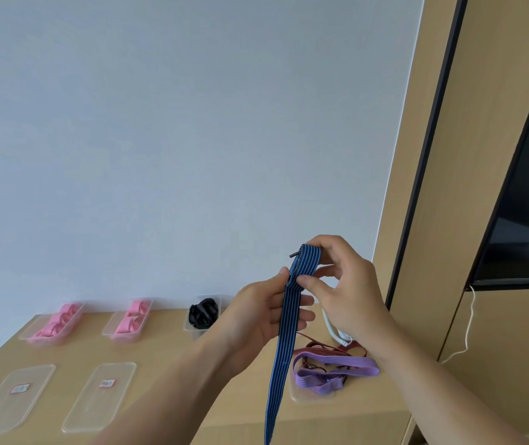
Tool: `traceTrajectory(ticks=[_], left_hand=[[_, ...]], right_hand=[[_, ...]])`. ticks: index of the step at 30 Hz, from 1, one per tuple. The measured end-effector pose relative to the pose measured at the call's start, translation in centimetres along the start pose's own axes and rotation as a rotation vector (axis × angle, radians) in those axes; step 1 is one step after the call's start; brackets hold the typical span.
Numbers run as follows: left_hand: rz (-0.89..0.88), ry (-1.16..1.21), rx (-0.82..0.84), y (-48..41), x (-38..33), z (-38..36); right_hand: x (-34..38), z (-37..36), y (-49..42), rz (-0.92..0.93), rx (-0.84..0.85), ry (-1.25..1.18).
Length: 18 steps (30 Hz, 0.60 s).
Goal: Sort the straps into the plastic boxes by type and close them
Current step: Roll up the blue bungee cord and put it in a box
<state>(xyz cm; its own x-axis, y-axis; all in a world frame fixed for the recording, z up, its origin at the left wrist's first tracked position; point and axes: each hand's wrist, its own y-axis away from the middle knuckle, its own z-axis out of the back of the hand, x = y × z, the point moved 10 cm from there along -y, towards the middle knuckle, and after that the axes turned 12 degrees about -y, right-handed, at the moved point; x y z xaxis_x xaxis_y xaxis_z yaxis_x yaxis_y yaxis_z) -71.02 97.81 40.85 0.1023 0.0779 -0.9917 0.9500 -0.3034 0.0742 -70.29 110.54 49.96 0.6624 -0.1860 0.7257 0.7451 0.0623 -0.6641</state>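
Two clear lids (15,398) lie flat near the front edge of the table (166,348). Above it both hands hold a blue striped strap (284,348): the left hand (266,316) pinches it between thumb and nearly straight fingers, and just above, the right hand (343,290) grips its rolled end with curled fingers; the rest hangs down. Right of the hands, purple straps (337,369) lie tangled on a third lid (298,395). Against the wall stand two open boxes (41,343) of pink rolls (64,316) and another box (189,326) holding black straps (203,313).

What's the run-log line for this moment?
blue strap: partly rolled | left hand: holds strap | right hand: pinches rolled end | purple straps: unsorted
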Motion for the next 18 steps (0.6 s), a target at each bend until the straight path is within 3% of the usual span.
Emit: traceTrajectory(ticks=[5,10,18], left_hand=[[0.082,-0.068,0.023,-0.1,1.1,-0.3],[0.091,0.03,-0.009,-0.2,0.6,0.0],[0.057,0.087,-0.063,-0.6,0.2,1.3]], right_hand=[[0.8,-0.3,0.3,0.154,-0.018,0.122],[1.7,-1.7,1.7,0.337,0.035,0.291],[1.3,-3.0,3.7,0.46,0.151,0.304]])
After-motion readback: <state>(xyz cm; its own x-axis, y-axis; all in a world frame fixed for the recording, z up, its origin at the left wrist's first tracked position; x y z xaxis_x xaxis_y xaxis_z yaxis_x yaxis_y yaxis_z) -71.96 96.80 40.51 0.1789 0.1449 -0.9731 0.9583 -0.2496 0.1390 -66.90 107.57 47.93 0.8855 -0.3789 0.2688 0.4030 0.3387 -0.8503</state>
